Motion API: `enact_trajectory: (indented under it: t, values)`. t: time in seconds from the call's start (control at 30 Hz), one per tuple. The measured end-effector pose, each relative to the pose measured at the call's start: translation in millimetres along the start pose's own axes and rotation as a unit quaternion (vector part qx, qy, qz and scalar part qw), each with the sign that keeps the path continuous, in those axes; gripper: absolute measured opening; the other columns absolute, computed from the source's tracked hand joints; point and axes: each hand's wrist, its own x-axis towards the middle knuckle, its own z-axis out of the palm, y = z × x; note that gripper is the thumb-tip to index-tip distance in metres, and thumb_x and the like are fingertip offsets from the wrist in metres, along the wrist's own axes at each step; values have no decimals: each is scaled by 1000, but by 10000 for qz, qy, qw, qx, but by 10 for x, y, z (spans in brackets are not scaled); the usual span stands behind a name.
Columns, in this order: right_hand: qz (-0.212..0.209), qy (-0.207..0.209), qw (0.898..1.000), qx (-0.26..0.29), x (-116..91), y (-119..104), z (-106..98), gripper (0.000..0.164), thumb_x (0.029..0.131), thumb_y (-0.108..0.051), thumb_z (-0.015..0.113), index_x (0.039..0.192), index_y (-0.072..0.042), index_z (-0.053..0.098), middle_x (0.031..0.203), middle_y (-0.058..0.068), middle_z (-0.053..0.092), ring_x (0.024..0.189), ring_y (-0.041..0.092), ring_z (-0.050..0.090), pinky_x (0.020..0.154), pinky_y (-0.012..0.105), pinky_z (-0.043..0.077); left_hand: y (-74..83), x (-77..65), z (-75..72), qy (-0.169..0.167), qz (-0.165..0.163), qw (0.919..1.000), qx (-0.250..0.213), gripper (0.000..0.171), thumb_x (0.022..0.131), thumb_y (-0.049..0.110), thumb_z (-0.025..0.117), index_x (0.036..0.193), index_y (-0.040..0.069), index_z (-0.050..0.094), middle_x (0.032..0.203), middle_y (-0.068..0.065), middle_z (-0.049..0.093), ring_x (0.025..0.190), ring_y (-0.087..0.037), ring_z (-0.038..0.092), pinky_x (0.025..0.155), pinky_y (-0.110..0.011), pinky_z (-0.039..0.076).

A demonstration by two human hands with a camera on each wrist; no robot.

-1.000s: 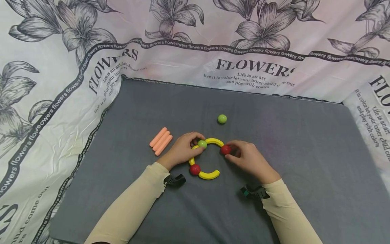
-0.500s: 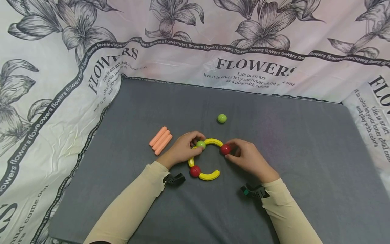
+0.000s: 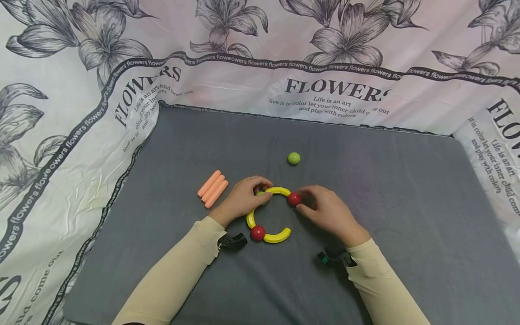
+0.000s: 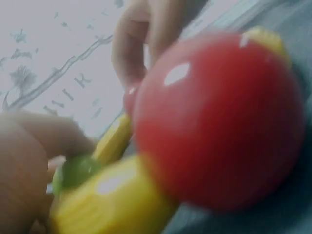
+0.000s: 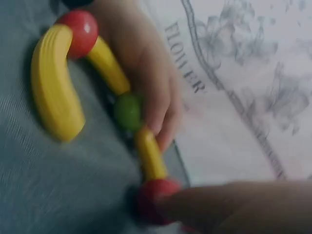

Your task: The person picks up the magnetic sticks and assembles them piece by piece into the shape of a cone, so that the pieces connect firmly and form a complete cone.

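My left hand pinches a green ball, mostly covered by its thumb in the head view. Curved yellow sticks run from that ball, an upper one and a left one. At the upper stick's right end is a red ball, held between thumb and fingers of my right hand. Another red ball joins the left stick to a lower yellow stick, whose right end is free. Together they form a ring open on its right side.
Several salmon-coloured sticks lie side by side left of my left hand. A loose green ball sits beyond the ring. The grey tabletop is bordered by a flower-printed cloth.
The linked ring has shifted a little left, its lower red ball coming slightly nearer to me. My left thumb now covers more of the green ball. My right hand moved slightly left with its red ball.
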Motion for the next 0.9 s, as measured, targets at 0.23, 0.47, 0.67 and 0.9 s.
enact_trajectory:
  t: [0.23,0.47,0.67,0.9]
  values:
    - [1209,-1295,9840,-196,-180,-401,76,64,96,-60,69,50,-19,51,48,-8,32,43,11,30,45,27,22,81,35,86,379,-214,9980,468,26,97,32,75,115,13,79,93,1,63,86,-18,52,77,-34,44]
    - [1168,-1154,9861,-246,-206,-512,297,64,93,-47,75,46,-19,43,44,-10,25,40,10,25,43,26,17,99,30,112,515,-389,9977,192,20,98,28,74,110,14,78,95,1,66,84,-17,53,76,-33,46]
    - [1161,-981,9884,-40,-176,-466,289,61,93,-41,75,48,-19,41,47,-9,26,41,10,24,44,26,15,81,21,81,555,-291,9980,63,19,98,28,74,111,14,77,95,1,69,83,-17,55,76,-33,46]
    - [1266,-882,9879,154,-120,-368,228,61,93,-44,75,47,-19,44,45,-8,31,40,11,27,43,27,17,25,20,81,493,-245,9985,-13,19,98,30,74,111,16,77,96,3,69,84,-16,55,77,-33,47]
